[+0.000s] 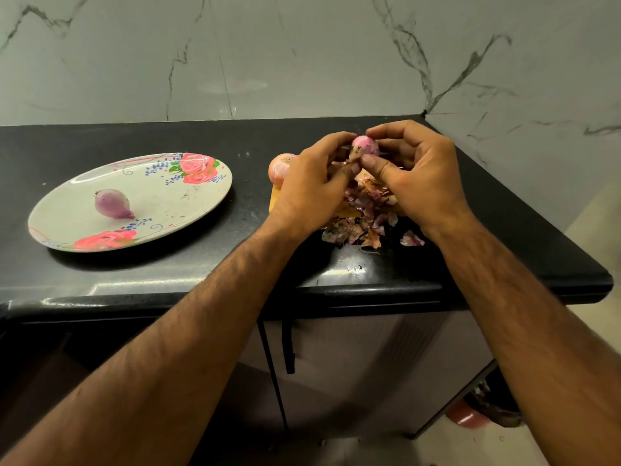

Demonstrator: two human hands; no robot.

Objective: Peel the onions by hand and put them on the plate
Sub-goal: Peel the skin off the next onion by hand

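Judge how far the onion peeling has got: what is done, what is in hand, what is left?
Done: one peeled onion lies on the plate, and a heap of skins lies on the counter. In hand: the left hand and right hand hold a second onion above the heap, a flap of skin hanging from it. Left: a third onion, unpeeled, sits behind the left hand; both must reach the plate.

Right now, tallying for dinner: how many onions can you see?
3: peeled onion on the plate; held onion between left hand and right hand; unpeeled onion behind the left hand. Others may be hidden.
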